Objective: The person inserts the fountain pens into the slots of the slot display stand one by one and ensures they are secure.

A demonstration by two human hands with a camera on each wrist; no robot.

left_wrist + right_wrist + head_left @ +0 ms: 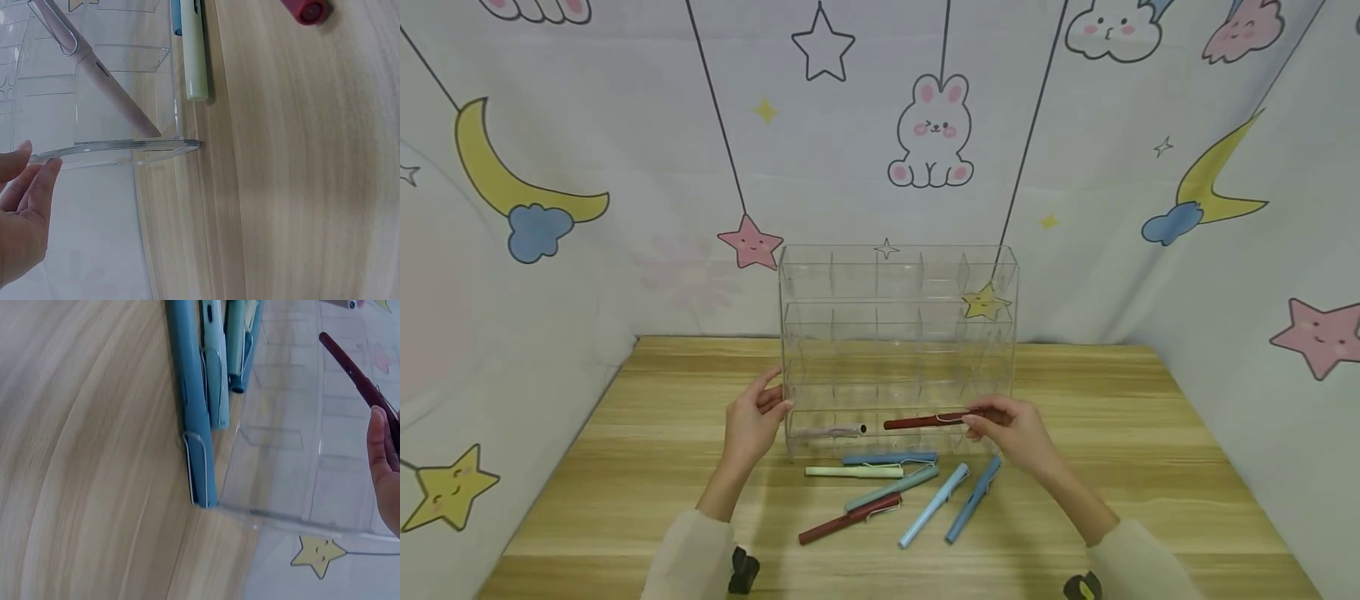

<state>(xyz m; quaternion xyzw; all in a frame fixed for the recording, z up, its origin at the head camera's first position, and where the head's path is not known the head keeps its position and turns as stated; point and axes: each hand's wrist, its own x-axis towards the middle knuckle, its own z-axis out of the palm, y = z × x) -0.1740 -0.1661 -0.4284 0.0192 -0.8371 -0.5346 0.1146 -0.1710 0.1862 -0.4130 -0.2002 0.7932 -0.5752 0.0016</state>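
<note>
A clear divided acrylic organizer (898,312) stands at the back of the table. My left hand (756,423) pinches its left side wall between thumb and fingers, as the left wrist view (25,212) also shows. In my right hand (1017,432) a dark red pen (917,422) with a metal clip is held by its clip end, lying nearly level before the lowest tier. Its other end points left. A pale pink pen (831,432) rests in that lowest tier, slanting across it in the left wrist view. The right wrist view shows the thumb along the dark red pen (356,375).
Several pens lie loose before the organizer: a blue one (891,458), a pale green one (853,472), a teal one (891,489), another dark red one (850,518), a light blue one (934,505) and a darker blue one (973,500). A printed cloth (865,167) hangs behind.
</note>
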